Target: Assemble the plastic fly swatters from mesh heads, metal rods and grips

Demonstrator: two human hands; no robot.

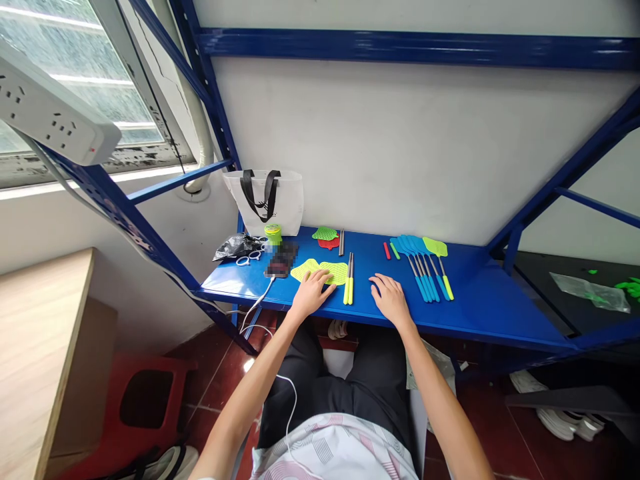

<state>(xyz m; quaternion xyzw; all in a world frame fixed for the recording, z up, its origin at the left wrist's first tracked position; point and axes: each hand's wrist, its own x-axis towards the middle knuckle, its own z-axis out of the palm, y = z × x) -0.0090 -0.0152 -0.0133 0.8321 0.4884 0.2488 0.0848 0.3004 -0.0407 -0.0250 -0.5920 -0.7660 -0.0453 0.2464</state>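
Observation:
My left hand [311, 292] lies with fingers apart at the lower edge of two yellow mesh fly swatter heads [336, 269], its fingertips over them. Just right of these, two metal swatter handles with yellow grips [349, 287] lie side by side. My right hand [391, 300] rests on the blue shelf [370, 252], fingers spread and holding nothing. To its right lie several blue fly swatters [420, 270] in a row, with a yellow fly swatter [440, 257] at the end. A green swatter head [325, 233] overlaps a red swatter head [329, 244] behind, beside thin metal rods [341, 243].
A white bag [290, 200] stands at the back left, near a green tub [273, 233], a plugged-in phone [281, 261] and scissors [250, 257]. Small red [387, 251] and green [395, 251] pieces lie behind my right hand. Blue frame posts [560, 183] flank the shelf.

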